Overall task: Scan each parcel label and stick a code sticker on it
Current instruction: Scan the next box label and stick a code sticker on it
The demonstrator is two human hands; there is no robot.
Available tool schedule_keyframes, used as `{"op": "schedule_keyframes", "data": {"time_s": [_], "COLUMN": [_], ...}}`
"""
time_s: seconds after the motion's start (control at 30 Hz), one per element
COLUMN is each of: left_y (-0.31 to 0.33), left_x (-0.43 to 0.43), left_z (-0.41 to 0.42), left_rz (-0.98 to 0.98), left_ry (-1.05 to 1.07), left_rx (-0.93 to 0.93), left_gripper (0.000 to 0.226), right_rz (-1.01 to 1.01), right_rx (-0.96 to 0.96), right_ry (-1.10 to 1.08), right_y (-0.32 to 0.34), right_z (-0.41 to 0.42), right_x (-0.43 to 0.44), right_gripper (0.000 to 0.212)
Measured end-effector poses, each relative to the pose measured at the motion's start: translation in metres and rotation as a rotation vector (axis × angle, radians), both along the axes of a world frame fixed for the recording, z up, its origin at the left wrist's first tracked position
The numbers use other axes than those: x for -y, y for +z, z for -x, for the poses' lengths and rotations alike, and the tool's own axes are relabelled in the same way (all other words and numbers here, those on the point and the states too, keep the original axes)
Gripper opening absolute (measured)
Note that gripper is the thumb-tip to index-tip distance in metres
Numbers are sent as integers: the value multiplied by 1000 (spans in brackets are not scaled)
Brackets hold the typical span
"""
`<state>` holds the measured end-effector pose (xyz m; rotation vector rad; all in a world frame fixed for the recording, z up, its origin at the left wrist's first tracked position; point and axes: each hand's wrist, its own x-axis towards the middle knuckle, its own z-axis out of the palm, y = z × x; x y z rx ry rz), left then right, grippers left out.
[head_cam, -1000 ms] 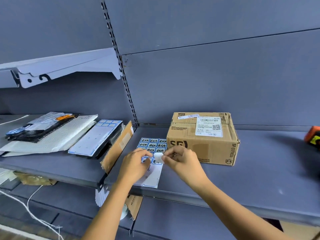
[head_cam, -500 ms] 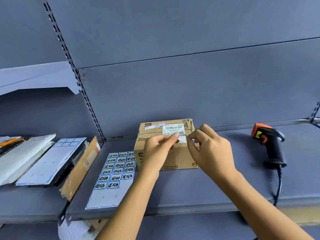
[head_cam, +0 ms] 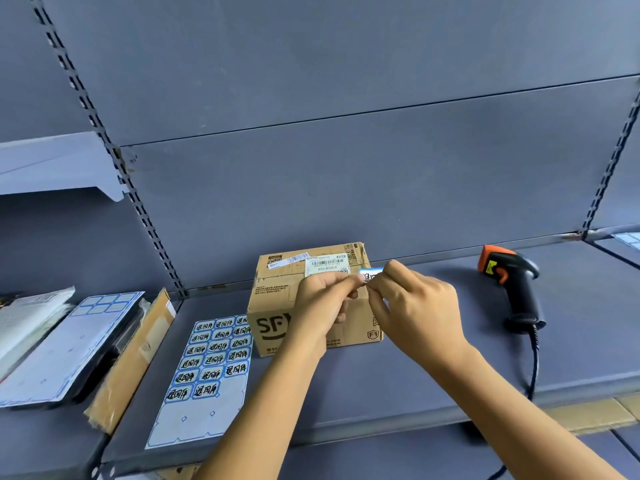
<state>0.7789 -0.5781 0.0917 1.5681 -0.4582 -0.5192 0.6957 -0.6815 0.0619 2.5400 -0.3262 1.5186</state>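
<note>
A brown cardboard parcel (head_cam: 273, 306) marked SF stands on the grey shelf (head_cam: 433, 386) with a white shipping label (head_cam: 327, 265) on its top. Just above the parcel's right side, my left hand (head_cam: 318, 303) and my right hand (head_cam: 412, 306) together pinch a small blue-edged code sticker (head_cam: 370, 273) between their fingertips. A sticker sheet (head_cam: 209, 368) with several blue stickers lies flat to the left of the parcel. A black and orange scanner (head_cam: 512, 289) lies on the shelf at the right, untouched.
At the left, flat mailers and another sticker sheet (head_cam: 69, 344) are stacked, with a tilted cardboard envelope (head_cam: 135, 362) beside them. The scanner cable (head_cam: 533, 362) hangs over the shelf's front edge. A white upper shelf (head_cam: 52, 168) juts out at the far left.
Both hands lifted a sticker off the sheet and carried it up and right to the parcel's top. The view has turned right, bringing the scanner into sight.
</note>
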Motion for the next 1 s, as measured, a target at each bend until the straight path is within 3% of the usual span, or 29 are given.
{"op": "schedule_keyframes", "data": {"time_s": [0.1, 0.17, 0.3, 0.4, 0.5, 1.0], "left_y": [1, 2, 6, 5, 4, 11], "left_x": [1, 1, 2, 5, 8, 23], "left_z": [-4, -8, -14, -17, -20, -33], "left_rz": [-28, -32, -53, -80, -96, -213], "left_ry": [18, 29, 3, -21, -4, 6], "left_rx": [31, 64, 133, 157, 161, 235], "left_gripper": [18, 19, 18, 16, 17, 25], "right_rz": [-116, -397, -1117, -1430, -1490, -1382], "right_rx": [-35, -13, 33, -39, -42, -172], "right_ry": [40, 99, 260, 336, 364, 243], "right_y": [0, 2, 16, 25, 28, 23], "right_z": [1, 3, 0, -3, -4, -31], "right_x": [-2, -2, 16, 24, 26, 47], "right_gripper": [11, 4, 18, 31, 31, 15]}}
